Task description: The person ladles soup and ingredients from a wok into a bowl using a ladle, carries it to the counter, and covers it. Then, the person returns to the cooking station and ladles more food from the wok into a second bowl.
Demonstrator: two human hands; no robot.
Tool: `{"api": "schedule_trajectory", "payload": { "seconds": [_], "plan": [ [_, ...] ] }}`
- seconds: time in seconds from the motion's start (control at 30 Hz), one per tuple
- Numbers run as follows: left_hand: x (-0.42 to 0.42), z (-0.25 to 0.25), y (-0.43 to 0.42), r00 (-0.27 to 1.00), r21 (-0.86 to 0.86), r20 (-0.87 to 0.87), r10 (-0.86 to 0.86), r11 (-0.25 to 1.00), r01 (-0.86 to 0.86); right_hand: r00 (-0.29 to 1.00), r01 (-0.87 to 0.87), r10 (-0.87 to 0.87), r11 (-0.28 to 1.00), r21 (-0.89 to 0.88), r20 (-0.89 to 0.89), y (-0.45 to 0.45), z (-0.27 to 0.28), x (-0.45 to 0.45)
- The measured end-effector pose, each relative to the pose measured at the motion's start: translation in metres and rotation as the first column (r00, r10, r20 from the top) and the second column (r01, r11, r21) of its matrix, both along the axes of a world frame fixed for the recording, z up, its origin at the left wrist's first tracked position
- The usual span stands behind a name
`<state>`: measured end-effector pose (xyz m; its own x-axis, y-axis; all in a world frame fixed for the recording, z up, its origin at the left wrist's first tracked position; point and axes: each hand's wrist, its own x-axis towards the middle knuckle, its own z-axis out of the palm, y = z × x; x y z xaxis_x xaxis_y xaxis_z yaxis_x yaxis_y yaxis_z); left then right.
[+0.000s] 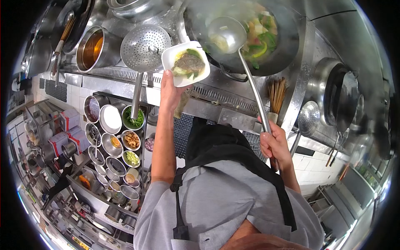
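Observation:
My left hand [170, 92] grips a white square bowl [167, 58] from below, close to the wok's left edge. Inside it are a dark piece of food [189, 66], green leaves and yellowish liquid. My right hand [276, 143] is wrapped around the long handle of a ladle [252, 79]. The ladle's bowl [228, 34] is over the wok [287, 39] and holds a little pale food or liquid. Green vegetables and pale chunks [262, 37] lie in the steaming wok. Steam blurs part of its contents.
A perforated strainer [146, 46] and a pot of amber liquid [85, 52] stand left of the wok. Below them, several metal containers [116, 166] hold ingredients, including chopped greens [132, 121]. A bamboo brush [276, 93] and a skimmer [309, 118] are at the right.

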<state>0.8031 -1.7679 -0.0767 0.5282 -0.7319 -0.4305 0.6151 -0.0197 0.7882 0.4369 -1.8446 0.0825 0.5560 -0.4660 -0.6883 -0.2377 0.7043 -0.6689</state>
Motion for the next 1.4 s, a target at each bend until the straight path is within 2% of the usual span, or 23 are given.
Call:
{"api": "schedule_trajectory", "payload": {
  "seconds": [0.17,0.27,0.4,0.5,0.53,0.6,0.67,0.73,0.8,0.83,0.87,0.97,1.13,1.4],
  "plan": [
    [-0.008,-0.01,-0.008,1.0,0.052,0.015,-0.003,0.999,0.002,0.981,0.083,-0.112,0.98,0.178,0.159,0.009,0.023,0.002],
    [-0.009,-0.011,-0.008,1.0,0.009,-0.015,-0.015,1.0,0.016,0.972,0.025,-0.066,0.983,0.18,0.226,0.015,0.033,-0.003],
    [-0.011,0.001,-0.002,0.999,0.002,-0.043,0.029,1.0,-0.029,0.98,-0.168,0.169,0.986,-0.018,0.105,0.021,0.029,0.002],
    [-0.008,0.009,0.007,0.999,0.027,-0.045,0.029,0.999,-0.028,0.93,-0.356,0.339,0.927,-0.115,-0.144,0.02,0.032,0.01],
    [-0.007,0.009,0.011,0.999,0.024,-0.039,0.034,0.999,-0.033,0.941,-0.334,0.327,0.857,-0.393,-0.087,0.029,0.006,0.006],
    [-0.005,0.005,0.017,0.995,-0.011,-0.063,0.075,0.997,-0.076,0.909,-0.415,0.351,0.712,-0.567,-0.224,0.028,0.006,-0.002],
    [-0.001,0.005,0.024,0.995,-0.026,-0.062,0.072,0.997,-0.074,0.878,-0.478,0.348,0.624,-0.618,-0.328,0.025,0.013,-0.008],
    [0.0,0.013,0.025,0.994,-0.018,-0.041,0.097,0.995,-0.098,0.852,-0.521,0.341,0.625,-0.581,-0.397,0.021,0.026,-0.015],
    [0.001,0.025,0.024,0.995,0.016,-0.001,0.103,0.995,-0.103,0.915,-0.372,0.259,0.839,-0.398,-0.31,0.016,0.041,-0.022],
    [0.002,0.029,0.024,0.994,0.034,0.018,0.106,0.994,-0.107,0.939,-0.286,0.208,0.914,-0.287,-0.274,0.015,0.045,-0.025],
    [0.004,0.031,0.024,0.996,0.043,0.023,0.084,0.995,-0.085,0.981,-0.165,0.131,0.951,-0.26,-0.144,0.013,0.045,-0.024],
    [0.005,0.031,0.024,0.996,-0.058,0.022,0.087,0.995,-0.086,0.993,-0.052,0.015,0.95,-0.308,-0.121,0.0,0.036,-0.02],
    [0.001,0.054,0.025,0.999,-0.066,0.02,0.047,0.997,-0.045,0.988,-0.078,0.015,0.908,-0.411,-0.154,-0.018,-0.013,-0.024],
    [-0.004,0.064,0.028,0.998,-0.043,0.027,0.055,0.998,-0.054,0.997,0.082,-0.081,0.99,-0.114,0.014,-0.006,-0.027,-0.02]
  ]
}}
